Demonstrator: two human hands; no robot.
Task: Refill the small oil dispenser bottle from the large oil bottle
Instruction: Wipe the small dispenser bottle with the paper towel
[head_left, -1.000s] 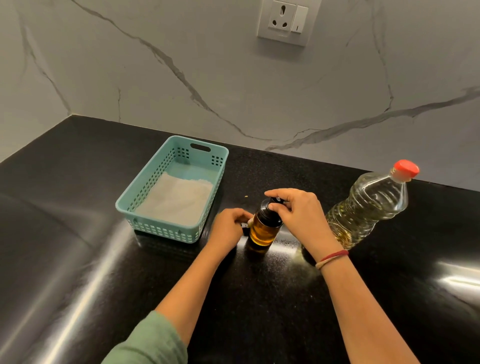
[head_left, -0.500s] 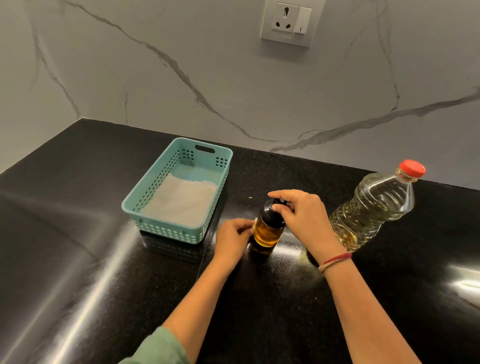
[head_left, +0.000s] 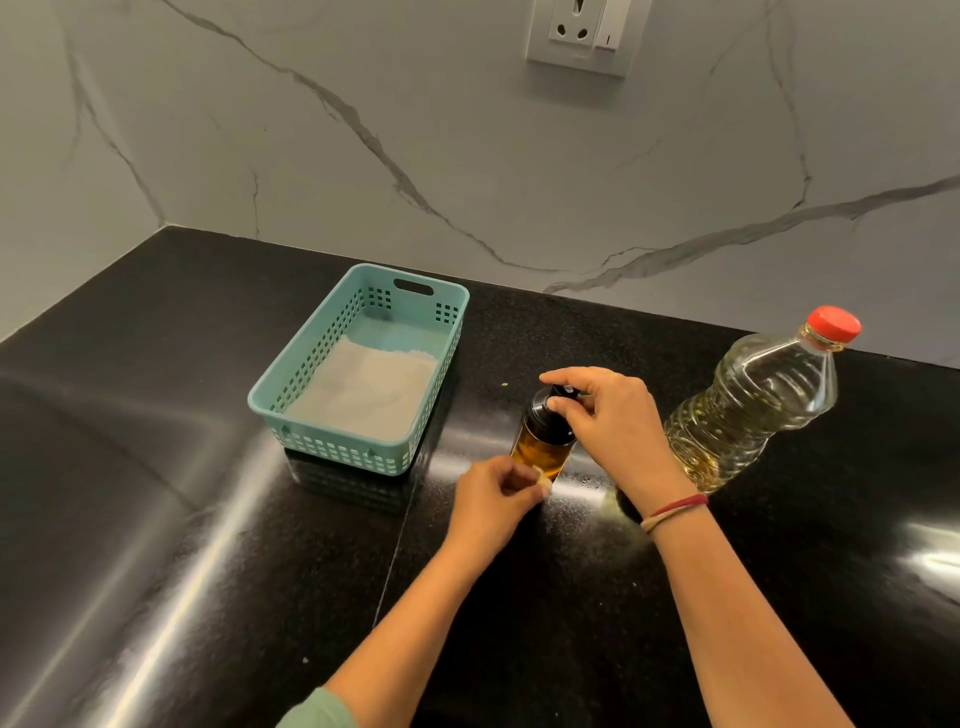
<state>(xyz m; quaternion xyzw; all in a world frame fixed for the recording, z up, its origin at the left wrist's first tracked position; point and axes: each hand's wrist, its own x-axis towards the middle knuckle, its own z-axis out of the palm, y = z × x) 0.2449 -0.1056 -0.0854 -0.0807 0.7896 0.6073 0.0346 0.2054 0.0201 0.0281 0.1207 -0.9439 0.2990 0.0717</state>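
Near the back edge of the tabletop (head_left: 156, 467) sits a teal basket (head_left: 343, 452). Mid-tabletop, the left grip (head_left: 493, 499) pinches the small dispenser bottle (head_left: 540, 452) at its base; the right grip (head_left: 613, 421) clasps its black cap (head_left: 543, 418). Rightward stands the large oil bottle (head_left: 753, 405), capped.

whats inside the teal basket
In the teal basket lies only a pale sheet, flat and covering most of its floor. Anything under the sheet is hidden.
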